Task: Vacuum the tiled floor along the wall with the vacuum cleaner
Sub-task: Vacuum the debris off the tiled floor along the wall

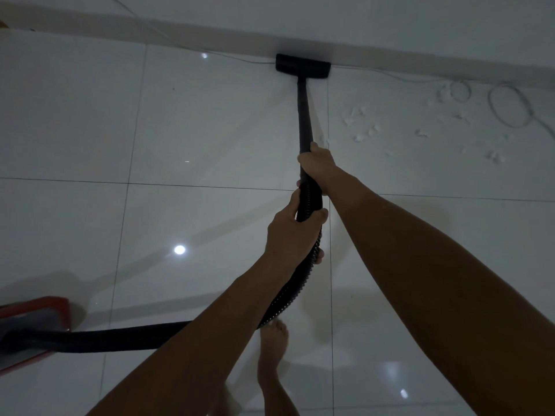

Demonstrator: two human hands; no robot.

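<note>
Tiled floor (210,130) fills most of the view: large glossy white tiles w/ thin dark grout lines, ceiling-light reflections seen at several spots. Wall (390,19) runs across the top, w/ a pale skirting strip at its base. Lighting is dim.

Vacuum cleaner body (33,331), red and dark, is seen at lower left edge, partly cut off by the frame. Ribbed black hose (120,340) is led from it to the right along the floor, then curved up to the hands. Rigid black tube (304,115) is extended from the hands fwd to the floor head (302,66), which is set flat on the tile, its far edge touching the skirting.

Right hand (316,163) is wrapped closed around the tube at its lower end, fingers curled tight. Left hand (292,232) is clamped around the hose just behind it, thumb on top, fingers under. Both arms are stretched fwd.

One bare foot (271,352) is planted on the tile below the hose.

Thin white cable (507,106) is laid along the wall base, coiled in loops at upper right. Small white scraps (359,136) are scattered on the tile right of the tube, near the coils, apart from the floor head.
</note>
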